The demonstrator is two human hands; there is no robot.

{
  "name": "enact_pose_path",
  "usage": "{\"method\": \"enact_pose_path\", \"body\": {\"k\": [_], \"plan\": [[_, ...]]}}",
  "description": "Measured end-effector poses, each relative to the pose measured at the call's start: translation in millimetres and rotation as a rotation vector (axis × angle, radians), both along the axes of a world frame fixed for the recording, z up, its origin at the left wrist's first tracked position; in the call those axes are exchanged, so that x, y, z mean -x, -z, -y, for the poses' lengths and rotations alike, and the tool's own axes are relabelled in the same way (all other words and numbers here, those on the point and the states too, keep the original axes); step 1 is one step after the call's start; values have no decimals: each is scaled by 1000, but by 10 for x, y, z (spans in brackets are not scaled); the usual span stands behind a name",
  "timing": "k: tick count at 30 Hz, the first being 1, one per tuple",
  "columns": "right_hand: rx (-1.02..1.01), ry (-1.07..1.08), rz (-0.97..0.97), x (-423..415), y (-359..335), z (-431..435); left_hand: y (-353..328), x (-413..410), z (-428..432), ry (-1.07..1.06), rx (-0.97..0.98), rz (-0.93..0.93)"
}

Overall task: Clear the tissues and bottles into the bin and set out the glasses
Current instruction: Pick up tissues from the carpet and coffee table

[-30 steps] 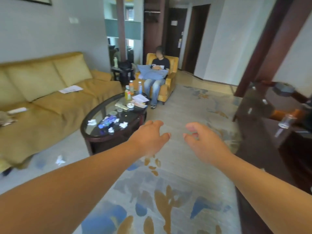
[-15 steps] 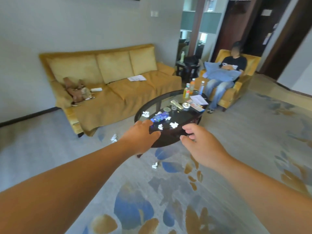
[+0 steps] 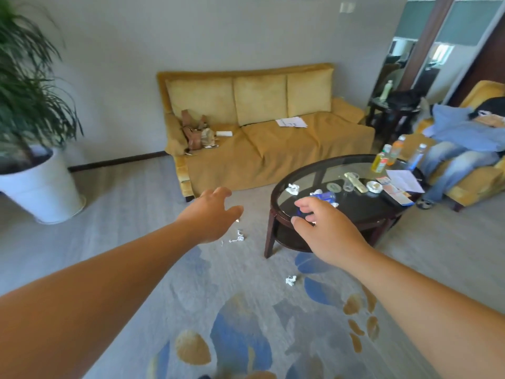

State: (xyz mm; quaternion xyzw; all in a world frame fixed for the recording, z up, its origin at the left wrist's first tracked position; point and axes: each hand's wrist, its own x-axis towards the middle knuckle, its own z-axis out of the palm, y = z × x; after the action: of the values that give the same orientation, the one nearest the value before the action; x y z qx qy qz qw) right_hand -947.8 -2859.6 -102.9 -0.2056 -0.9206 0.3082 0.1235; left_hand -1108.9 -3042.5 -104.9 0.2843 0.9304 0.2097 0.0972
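Observation:
An oval glass coffee table (image 3: 363, 214) carries crumpled white tissues (image 3: 292, 188), a crushed blue bottle (image 3: 326, 196), small clear glasses (image 3: 348, 185) and three upright bottles (image 3: 380, 160) at its far end. More tissues lie on the carpet, one (image 3: 237, 238) left of the table leg and another (image 3: 291, 280) nearer me. My left hand (image 3: 211, 218) is stretched out above the floor, fingers apart, holding nothing. My right hand (image 3: 325, 231) hovers before the table's near edge, fingers loosely curled and empty. No bin is in view.
A yellow sofa (image 3: 259, 138) stands against the wall with papers and a brown bag on it. A potted plant (image 3: 35, 165) is at the left. A seated person (image 3: 461, 138) occupies a yellow armchair at the right, beside a dark side table (image 3: 390, 110).
The view has swung left: the sofa and table slid to the right and the plant came into sight. Both hands stay outstretched and empty, now spread wider apart.

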Motion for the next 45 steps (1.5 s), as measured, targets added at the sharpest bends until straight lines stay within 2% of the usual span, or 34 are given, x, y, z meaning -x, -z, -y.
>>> {"method": "enact_pose_path", "body": {"k": [20, 27, 38, 45], "plan": [[-17, -62, 115, 2944, 376, -504, 440, 2933, -238, -30, 28, 107], [0, -118, 156, 3833, 667, -1023, 762, 3687, -806, -41, 87, 154], [15, -204, 185, 5348, 778, -1897, 805, 4964, -1630, -85, 112, 196], [70, -143, 240, 6050, 1004, -2105, 1086, 5780, -1961, -22, 137, 263]]}}
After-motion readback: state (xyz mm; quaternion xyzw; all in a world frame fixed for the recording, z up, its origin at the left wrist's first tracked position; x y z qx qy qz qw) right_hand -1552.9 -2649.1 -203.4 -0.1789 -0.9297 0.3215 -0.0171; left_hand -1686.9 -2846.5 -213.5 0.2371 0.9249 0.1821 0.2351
